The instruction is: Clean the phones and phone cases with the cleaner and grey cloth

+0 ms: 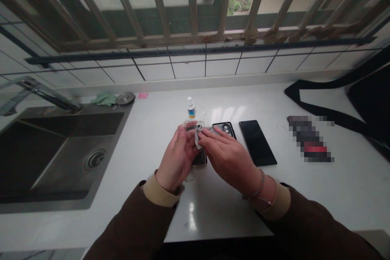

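The clear plastic phone case (191, 126) sits tilted in the left hand (177, 158), whose fingers curl around its edge and hold it up off the counter. The right hand (228, 150) reaches in from 3 o'clock, its fingers (213, 135) close together and nearly straight, pressing a pale wipe (198, 140) against the case's upper corner. A dark object (200, 158) under the hands is mostly hidden, and I can't tell what it is.

On the white countertop (213, 211), a small dropper bottle (190, 107) stands at 12 o'clock. A black-cased phone (224, 129) lies at 1 o'clock, just beside a black smartphone (257, 142). A steel sink (61, 158) sits at 9 o'clock, below a faucet (39, 93). A barred window (189, 4) rises above a tiled wall (189, 69). At 3 o'clock, a pixelated object (309, 140) can't be made out, and a black strap (335, 101) runs off the right edge.
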### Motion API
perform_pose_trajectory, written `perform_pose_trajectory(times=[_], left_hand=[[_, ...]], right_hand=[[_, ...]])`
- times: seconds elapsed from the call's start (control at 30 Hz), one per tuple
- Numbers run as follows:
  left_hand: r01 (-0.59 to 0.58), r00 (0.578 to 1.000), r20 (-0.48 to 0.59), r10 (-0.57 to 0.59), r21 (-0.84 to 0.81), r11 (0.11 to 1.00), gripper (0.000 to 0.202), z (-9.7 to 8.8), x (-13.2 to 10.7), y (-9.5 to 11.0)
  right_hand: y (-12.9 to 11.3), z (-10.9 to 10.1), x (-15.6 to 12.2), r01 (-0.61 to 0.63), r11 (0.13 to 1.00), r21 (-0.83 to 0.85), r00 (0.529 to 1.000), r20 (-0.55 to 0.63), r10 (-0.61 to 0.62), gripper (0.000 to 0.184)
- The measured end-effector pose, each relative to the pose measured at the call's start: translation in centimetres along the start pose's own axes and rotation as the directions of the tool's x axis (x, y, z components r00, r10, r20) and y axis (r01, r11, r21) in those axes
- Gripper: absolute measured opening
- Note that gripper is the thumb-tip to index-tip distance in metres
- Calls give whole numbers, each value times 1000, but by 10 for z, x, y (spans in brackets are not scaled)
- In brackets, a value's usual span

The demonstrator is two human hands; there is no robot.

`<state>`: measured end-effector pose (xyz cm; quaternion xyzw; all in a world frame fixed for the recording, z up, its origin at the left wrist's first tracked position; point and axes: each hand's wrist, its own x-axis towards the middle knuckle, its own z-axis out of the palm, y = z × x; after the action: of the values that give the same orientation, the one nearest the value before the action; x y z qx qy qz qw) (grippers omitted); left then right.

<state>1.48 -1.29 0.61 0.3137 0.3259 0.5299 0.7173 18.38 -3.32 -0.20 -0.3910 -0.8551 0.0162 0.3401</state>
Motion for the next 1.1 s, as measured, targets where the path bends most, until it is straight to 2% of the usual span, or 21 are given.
perform_pose_trajectory(times=[0.1, 0.3, 0.5, 0.6, 0.77, 0.9, 1.0, 1.1], left_hand=[[-31, 996, -84, 32, 14, 999, 46, 0, 1, -1], [-111, 977, -180, 115, 33, 993, 51, 1, 4, -3], [-184, 952, -249, 180, 6, 983, 49, 0, 6, 0], [-221, 943, -252, 218, 16, 975, 48, 2, 6, 2], [-232, 939, -247, 240, 61, 971, 48, 2, 3, -1], [-263, 934, -219, 281, 107, 959, 48, 0, 2, -3], [-274, 936, -205, 288, 94, 957, 47, -1, 3, -5], [-256, 943, -197, 269, 88, 963, 51, -3, 5, -6]], right_hand=[[-4, 1, 0, 11, 1000, -9, 998, 66, -10, 26], [-16, 6, -1, 55, 997, -47, 995, 86, -51, 24], [-24, 8, -1, 80, 995, -56, 967, 247, -64, 23], [-24, 9, -1, 36, 999, 1, 952, 304, -34, 20], [-21, 9, -1, -135, 978, 157, 942, 326, 78, 14], [-20, 0, 2, -310, 873, 377, 926, 327, 187, 11], [-19, -5, 4, -420, 726, 544, 897, 369, 243, 11], [-17, 0, 2, -509, 541, 670, 860, 422, 286, 13]])
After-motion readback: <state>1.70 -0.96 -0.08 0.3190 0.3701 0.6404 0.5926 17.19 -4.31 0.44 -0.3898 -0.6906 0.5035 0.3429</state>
